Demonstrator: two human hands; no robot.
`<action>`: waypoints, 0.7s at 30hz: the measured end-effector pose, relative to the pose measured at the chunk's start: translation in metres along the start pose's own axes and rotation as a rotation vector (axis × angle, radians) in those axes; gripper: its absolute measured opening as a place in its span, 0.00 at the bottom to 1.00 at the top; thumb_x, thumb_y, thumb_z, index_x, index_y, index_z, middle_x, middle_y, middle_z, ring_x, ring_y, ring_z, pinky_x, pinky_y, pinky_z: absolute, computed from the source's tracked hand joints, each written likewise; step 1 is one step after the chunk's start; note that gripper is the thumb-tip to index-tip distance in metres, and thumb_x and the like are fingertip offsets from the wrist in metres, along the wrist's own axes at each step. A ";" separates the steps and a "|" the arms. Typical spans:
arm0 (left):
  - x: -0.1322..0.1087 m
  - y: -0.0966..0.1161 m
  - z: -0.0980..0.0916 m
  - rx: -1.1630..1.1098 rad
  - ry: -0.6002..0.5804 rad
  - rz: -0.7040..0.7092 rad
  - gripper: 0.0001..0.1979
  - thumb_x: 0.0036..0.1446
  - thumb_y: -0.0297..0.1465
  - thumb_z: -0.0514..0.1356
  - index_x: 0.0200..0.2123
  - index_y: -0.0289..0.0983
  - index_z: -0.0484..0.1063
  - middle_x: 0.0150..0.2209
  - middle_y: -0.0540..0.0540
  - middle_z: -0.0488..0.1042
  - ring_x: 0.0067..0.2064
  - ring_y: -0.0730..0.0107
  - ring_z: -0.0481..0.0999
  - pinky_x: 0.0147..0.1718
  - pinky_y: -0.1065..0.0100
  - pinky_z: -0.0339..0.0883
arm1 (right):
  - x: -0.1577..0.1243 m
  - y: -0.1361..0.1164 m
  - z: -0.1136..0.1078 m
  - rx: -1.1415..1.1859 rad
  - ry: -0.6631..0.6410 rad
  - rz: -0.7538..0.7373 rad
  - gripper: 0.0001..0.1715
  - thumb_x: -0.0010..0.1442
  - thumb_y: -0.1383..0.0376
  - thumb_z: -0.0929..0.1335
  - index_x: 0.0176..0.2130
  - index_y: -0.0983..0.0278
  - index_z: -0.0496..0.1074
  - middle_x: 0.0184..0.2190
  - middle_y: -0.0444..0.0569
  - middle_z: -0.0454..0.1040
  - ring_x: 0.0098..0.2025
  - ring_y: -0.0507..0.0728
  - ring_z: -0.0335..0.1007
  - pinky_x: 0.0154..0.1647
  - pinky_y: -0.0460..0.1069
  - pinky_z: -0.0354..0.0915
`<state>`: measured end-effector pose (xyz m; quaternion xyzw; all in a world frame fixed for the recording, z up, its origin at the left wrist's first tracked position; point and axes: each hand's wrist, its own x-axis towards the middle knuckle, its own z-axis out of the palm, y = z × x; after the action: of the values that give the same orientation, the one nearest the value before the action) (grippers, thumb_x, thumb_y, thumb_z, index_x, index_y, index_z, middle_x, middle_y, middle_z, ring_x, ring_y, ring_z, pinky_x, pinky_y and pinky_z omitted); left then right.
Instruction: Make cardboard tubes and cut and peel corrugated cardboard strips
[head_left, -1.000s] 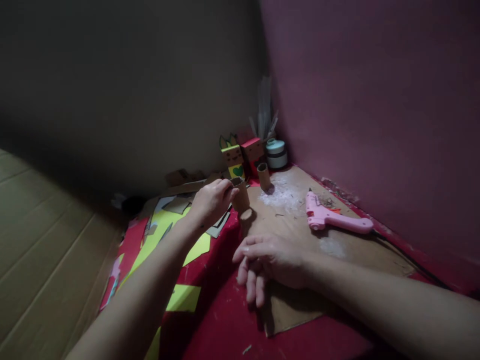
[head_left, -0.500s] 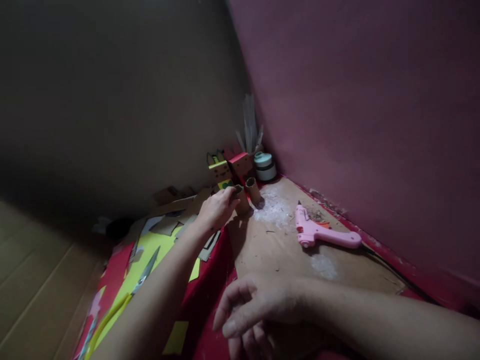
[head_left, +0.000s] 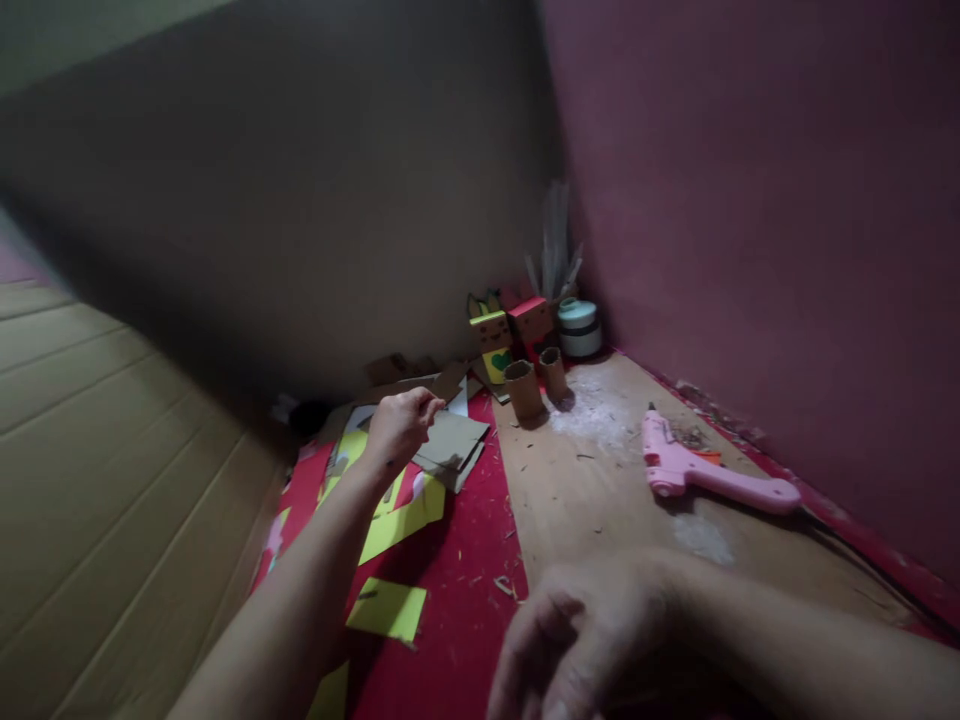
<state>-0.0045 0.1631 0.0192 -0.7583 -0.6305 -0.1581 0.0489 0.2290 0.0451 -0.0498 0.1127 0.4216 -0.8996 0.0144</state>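
My left hand (head_left: 401, 425) is stretched out over the red surface (head_left: 457, 600), fingers pinched together at the edge of a small stack of brown cardboard pieces (head_left: 454, 442). What sits between the fingertips is too small to make out. Two short cardboard tubes (head_left: 523, 388) (head_left: 553, 372) stand upright side by side beyond it, with no hand on them. My right hand (head_left: 574, 640) hangs low at the bottom edge over the brown cardboard board (head_left: 600, 480), blurred, its fingers running out of view.
A pink glue gun (head_left: 705, 470) lies on the board at right, cord trailing along the pink wall. Decorated box figures (head_left: 491, 335) and a round container (head_left: 579, 325) stand in the corner. Yellow paper scraps (head_left: 386, 608) lie on the red surface. A cardboard sheet (head_left: 90, 480) leans at left.
My left hand has let go of the cardboard tube, which now stands beside the other one, and has moved left to the cardboard pieces. My right hand has drawn back toward me.
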 end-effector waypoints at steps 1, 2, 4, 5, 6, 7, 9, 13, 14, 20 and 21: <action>-0.006 -0.007 0.001 0.013 -0.005 -0.012 0.17 0.59 0.40 0.50 0.26 0.37 0.71 0.17 0.50 0.70 0.21 0.70 0.71 0.24 0.71 0.59 | -0.003 0.000 0.001 0.008 -0.046 0.014 0.25 0.43 0.68 0.77 0.43 0.68 0.76 0.30 0.44 0.74 0.27 0.44 0.70 0.31 0.37 0.67; -0.012 -0.012 0.003 0.028 -0.011 -0.014 0.18 0.59 0.41 0.50 0.25 0.37 0.70 0.18 0.49 0.71 0.23 0.70 0.72 0.26 0.71 0.60 | -0.007 0.000 0.002 0.013 -0.085 0.035 0.25 0.43 0.67 0.77 0.43 0.68 0.76 0.32 0.45 0.75 0.30 0.45 0.71 0.36 0.38 0.67; -0.024 -0.016 0.010 0.060 -0.033 0.009 0.19 0.59 0.43 0.52 0.26 0.36 0.71 0.24 0.46 0.74 0.28 0.67 0.73 0.29 0.69 0.62 | -0.012 0.000 0.003 0.034 -0.114 0.028 0.26 0.41 0.66 0.78 0.42 0.68 0.77 0.32 0.45 0.75 0.31 0.46 0.71 0.38 0.38 0.67; -0.030 -0.016 0.015 0.075 -0.049 0.035 0.17 0.58 0.43 0.53 0.28 0.36 0.72 0.29 0.44 0.75 0.32 0.65 0.73 0.32 0.68 0.63 | -0.014 0.000 0.004 0.035 -0.115 0.021 0.25 0.41 0.66 0.78 0.41 0.68 0.77 0.31 0.44 0.75 0.30 0.46 0.70 0.38 0.39 0.67; -0.036 -0.013 0.021 0.089 -0.065 0.064 0.16 0.56 0.44 0.56 0.32 0.36 0.72 0.34 0.42 0.75 0.36 0.63 0.73 0.35 0.67 0.63 | -0.015 0.001 0.004 0.027 -0.109 0.013 0.24 0.41 0.66 0.78 0.41 0.68 0.77 0.31 0.45 0.75 0.30 0.46 0.70 0.37 0.39 0.67; -0.042 -0.010 0.026 0.106 -0.075 0.087 0.17 0.56 0.44 0.57 0.35 0.35 0.72 0.38 0.40 0.74 0.40 0.61 0.73 0.38 0.65 0.64 | -0.014 0.002 0.004 0.011 -0.099 0.009 0.23 0.43 0.66 0.77 0.41 0.68 0.77 0.31 0.45 0.75 0.30 0.46 0.70 0.37 0.39 0.66; -0.051 -0.001 0.035 0.141 -0.099 0.122 0.16 0.56 0.43 0.57 0.35 0.35 0.72 0.39 0.38 0.73 0.42 0.58 0.71 0.39 0.63 0.64 | -0.012 0.004 0.004 -0.012 -0.075 -0.002 0.24 0.45 0.67 0.76 0.44 0.69 0.76 0.32 0.46 0.75 0.32 0.47 0.70 0.39 0.40 0.65; -0.059 0.012 0.043 0.221 -0.105 0.128 0.11 0.60 0.34 0.53 0.29 0.36 0.71 0.33 0.39 0.74 0.36 0.59 0.72 0.33 0.64 0.63 | -0.009 0.005 0.004 -0.006 -0.055 -0.035 0.30 0.42 0.65 0.76 0.46 0.72 0.75 0.33 0.48 0.74 0.33 0.48 0.70 0.41 0.42 0.65; -0.060 0.012 0.042 0.240 -0.092 0.118 0.10 0.59 0.31 0.53 0.29 0.36 0.71 0.31 0.40 0.74 0.34 0.60 0.73 0.32 0.65 0.62 | -0.010 0.004 0.004 -0.018 -0.044 -0.024 0.29 0.42 0.65 0.76 0.45 0.72 0.75 0.33 0.48 0.74 0.33 0.48 0.70 0.40 0.42 0.64; -0.054 -0.015 0.011 0.320 0.174 -0.035 0.15 0.62 0.31 0.46 0.32 0.35 0.71 0.33 0.39 0.75 0.35 0.59 0.74 0.30 0.66 0.61 | -0.009 -0.010 0.010 -0.286 0.149 0.053 0.17 0.47 0.58 0.74 0.34 0.68 0.77 0.22 0.44 0.69 0.24 0.48 0.65 0.30 0.44 0.63; -0.053 -0.022 0.002 0.322 0.236 -0.060 0.16 0.63 0.31 0.45 0.34 0.35 0.71 0.35 0.39 0.75 0.37 0.60 0.74 0.32 0.66 0.61 | -0.007 -0.011 0.012 -0.385 0.248 0.023 0.18 0.50 0.54 0.72 0.30 0.68 0.76 0.20 0.44 0.68 0.23 0.48 0.63 0.27 0.44 0.61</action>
<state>-0.0342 0.1179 -0.0019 -0.6978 -0.6597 -0.1445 0.2386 0.2323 0.0429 -0.0327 0.2223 0.5829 -0.7815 -0.0060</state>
